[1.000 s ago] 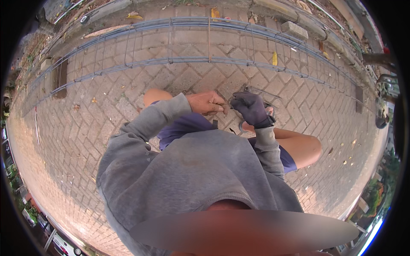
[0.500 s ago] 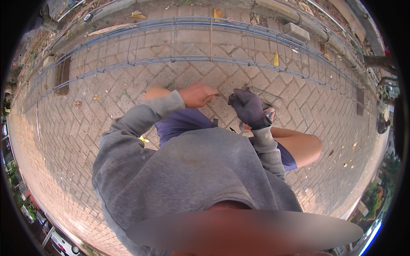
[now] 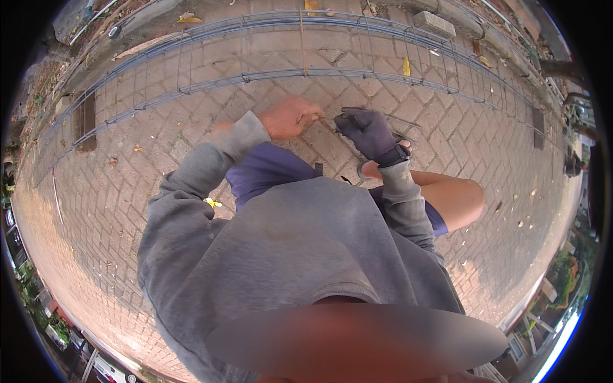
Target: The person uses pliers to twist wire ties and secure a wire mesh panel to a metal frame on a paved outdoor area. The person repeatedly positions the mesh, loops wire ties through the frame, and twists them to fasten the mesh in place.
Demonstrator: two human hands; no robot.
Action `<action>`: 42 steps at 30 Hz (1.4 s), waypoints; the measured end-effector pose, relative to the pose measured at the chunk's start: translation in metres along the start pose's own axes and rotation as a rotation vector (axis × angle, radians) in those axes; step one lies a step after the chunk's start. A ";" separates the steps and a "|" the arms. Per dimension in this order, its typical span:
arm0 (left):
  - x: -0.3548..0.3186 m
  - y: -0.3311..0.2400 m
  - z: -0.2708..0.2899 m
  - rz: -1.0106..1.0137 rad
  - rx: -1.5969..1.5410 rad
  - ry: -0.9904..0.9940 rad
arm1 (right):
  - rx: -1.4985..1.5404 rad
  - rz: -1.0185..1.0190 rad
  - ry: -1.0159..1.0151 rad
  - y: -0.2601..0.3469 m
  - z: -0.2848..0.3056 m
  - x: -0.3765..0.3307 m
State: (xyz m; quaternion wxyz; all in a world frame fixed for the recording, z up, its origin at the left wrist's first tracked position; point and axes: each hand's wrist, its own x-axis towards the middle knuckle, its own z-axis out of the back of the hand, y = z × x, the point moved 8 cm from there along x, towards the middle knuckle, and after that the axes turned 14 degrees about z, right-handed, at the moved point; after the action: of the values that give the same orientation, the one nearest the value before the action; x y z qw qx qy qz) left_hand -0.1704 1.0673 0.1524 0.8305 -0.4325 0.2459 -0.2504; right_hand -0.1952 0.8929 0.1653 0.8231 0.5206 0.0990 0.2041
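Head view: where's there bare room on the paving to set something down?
Open brick paving right of the thin rod, between the rebar cage and right knee. A narrower strip lies between the cage and bare left hand. Crowded: around the gloved right hand, with the rod and a foot close by.

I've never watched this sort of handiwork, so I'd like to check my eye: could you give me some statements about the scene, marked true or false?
1. The right hand wears a dark glove. True.
2. The left hand is gloved as well. False: it is bare.
3. The two hands are pressed together. False: a gap shows between them.
4. A long cage of metal bars lies on the ground beyond both hands. True.
5. The person's sweater is grey. True.
6. The ground is smooth poured concrete. False: it is laid with paving bricks.
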 end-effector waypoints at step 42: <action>0.025 0.090 0.074 0.314 0.210 -0.670 | -0.193 -0.629 -0.525 -0.163 -0.004 -0.022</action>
State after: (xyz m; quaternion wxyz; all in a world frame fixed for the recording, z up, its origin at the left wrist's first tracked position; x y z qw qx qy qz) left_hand -0.0868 1.1403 0.1092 0.9329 -0.3599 -0.0028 0.0113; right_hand -0.1785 0.8255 0.0163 0.8877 0.4197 0.0202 -0.1883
